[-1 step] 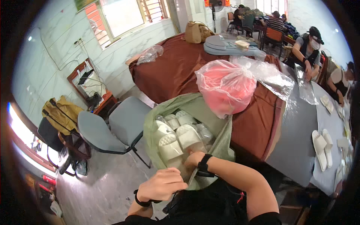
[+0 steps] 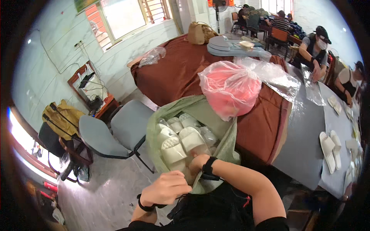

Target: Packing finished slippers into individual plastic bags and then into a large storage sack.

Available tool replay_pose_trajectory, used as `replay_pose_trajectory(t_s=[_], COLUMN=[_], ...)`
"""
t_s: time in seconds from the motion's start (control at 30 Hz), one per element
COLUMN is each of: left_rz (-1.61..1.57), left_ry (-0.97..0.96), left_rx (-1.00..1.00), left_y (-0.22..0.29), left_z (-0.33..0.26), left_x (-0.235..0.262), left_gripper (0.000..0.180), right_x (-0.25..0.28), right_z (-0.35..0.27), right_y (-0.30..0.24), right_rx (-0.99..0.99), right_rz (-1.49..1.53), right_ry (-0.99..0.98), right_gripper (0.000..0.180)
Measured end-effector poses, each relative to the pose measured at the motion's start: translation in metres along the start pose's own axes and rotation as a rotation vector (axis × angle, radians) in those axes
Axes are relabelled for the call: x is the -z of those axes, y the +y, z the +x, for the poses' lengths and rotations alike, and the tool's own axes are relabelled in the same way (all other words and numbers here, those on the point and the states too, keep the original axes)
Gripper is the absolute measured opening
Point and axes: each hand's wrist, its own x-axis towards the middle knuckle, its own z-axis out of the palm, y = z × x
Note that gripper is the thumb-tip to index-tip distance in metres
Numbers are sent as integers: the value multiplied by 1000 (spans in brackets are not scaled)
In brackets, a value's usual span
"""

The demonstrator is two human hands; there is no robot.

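A green woven sack (image 2: 220, 153) stands before me with its mouth wide, filled with white slippers (image 2: 191, 138). Some of them look wrapped in clear plastic. My left hand (image 2: 165, 188) is closed at the sack's near rim and appears to grip its edge. Inside the mouth, my right hand (image 2: 199, 163) reaches down beside the nearest slippers; its fingers are hidden, so what they touch does not show. Against the sack's far side rests a knotted clear plastic bag with pink contents (image 2: 230, 89).
Behind the sack is a table with a brown cloth (image 2: 169, 73). A grey table (image 2: 298, 142) on the right bears a pair of white slippers (image 2: 330, 151). Grey chairs (image 2: 132, 121) stand left. A co-worker (image 2: 314, 50) handles clear plastic at the far right.
The whole view has shifted very slightly. Both hands keep their places at the sack, and nothing has been taken up or let go.
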Motion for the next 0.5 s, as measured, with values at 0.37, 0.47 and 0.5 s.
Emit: replay_pose_trajectory(t_s=[0.37,0.47,0.5], left_rz=[98,17,-19], left_ry=[72,-180,-305], left_rx=[216,277,310], left_y=[-7,-9,-11], left_z=[9,15,18], left_x=[-1,-10,-14], left_gripper=[22,29,38], right_x=[46,21,13], right_z=[-152,-205,-216], right_y=[66,74,76], right_rx=[396,225,213], right_rz=[404,199,207], right_ry=[97,264,269], right_gripper=[38,36,36])
